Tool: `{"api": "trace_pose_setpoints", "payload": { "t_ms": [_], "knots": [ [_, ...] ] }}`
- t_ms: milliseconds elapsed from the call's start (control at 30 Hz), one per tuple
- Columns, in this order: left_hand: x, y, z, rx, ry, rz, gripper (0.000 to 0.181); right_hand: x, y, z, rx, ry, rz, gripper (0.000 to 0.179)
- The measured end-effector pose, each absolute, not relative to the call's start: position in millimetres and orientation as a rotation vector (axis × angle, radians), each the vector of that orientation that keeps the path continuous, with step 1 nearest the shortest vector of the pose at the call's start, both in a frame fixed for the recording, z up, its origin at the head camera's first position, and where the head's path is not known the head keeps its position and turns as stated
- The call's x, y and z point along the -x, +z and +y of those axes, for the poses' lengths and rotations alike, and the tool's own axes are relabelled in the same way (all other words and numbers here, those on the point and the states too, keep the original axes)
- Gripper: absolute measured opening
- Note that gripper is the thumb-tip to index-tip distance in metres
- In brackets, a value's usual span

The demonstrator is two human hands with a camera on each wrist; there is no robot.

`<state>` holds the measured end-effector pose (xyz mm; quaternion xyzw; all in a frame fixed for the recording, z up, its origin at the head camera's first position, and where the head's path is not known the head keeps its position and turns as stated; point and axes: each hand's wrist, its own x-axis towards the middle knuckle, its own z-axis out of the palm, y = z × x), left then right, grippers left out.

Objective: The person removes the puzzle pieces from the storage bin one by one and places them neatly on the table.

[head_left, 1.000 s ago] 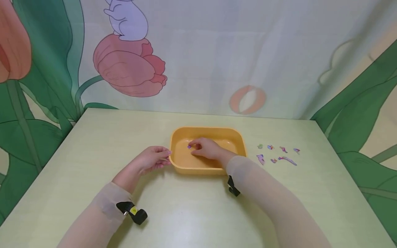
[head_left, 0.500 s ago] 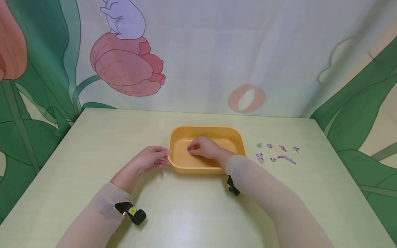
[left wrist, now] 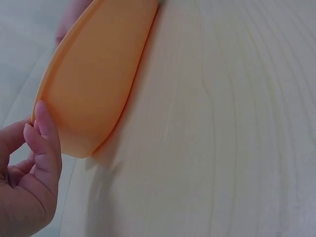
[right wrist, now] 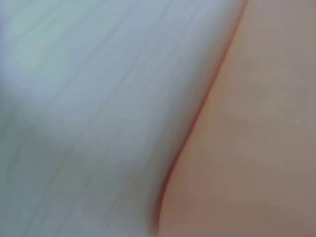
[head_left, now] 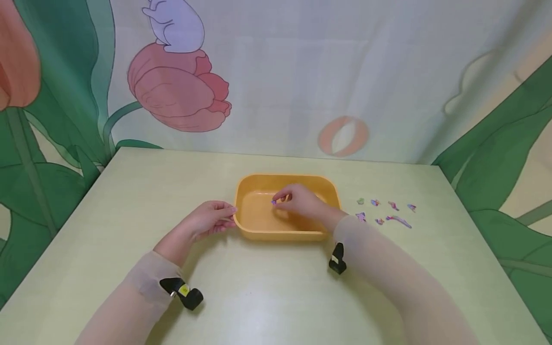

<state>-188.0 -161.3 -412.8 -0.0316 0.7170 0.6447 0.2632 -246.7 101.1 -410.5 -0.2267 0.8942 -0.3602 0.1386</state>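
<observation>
A yellow-orange plastic tub (head_left: 276, 235) with rounded corners stands on the table in the head view. At its left end my left hand (head_left: 210, 219) pinches the rim between thumb and fingers; the left wrist view shows these fingers (left wrist: 47, 148) against the tub's outer wall (left wrist: 98, 74). Inside the tub, above its floor, my right hand (head_left: 302, 200) pinches a tiny purple piece (head_left: 273, 202) at the fingertips. Its kind is too small to tell. Only the tub's blurred wall (right wrist: 247, 148) and the table show in the right wrist view, with no hand.
Right of the tub lie several small colourful pieces in two rough rows, among them a green one (head_left: 360, 201), a purple one (head_left: 361, 217) and a long curved one (head_left: 400, 222). The pale table (head_left: 258, 297) ends at a printed curtain (head_left: 276, 96) behind.
My right hand has closed its fingertips on the purple piece, lifted it off the tub's floor and shifted right. My left hand stays at the rim.
</observation>
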Motion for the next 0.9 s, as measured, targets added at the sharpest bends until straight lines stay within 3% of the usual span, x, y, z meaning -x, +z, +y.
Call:
{"api": "trace_pose_setpoints", "payload": {
  "t_ms": [233, 900],
  "knots": [
    [190, -413, -162, 0.083, 1.719, 1.956, 0.036, 237, -396, 140, 0.675, -1.09, 2.643, 0.018],
    [188, -414, -160, 0.089, 1.729, 1.96, 0.036, 212, -378, 234, 0.304, -1.154, 2.62, 0.027]
  ]
}}
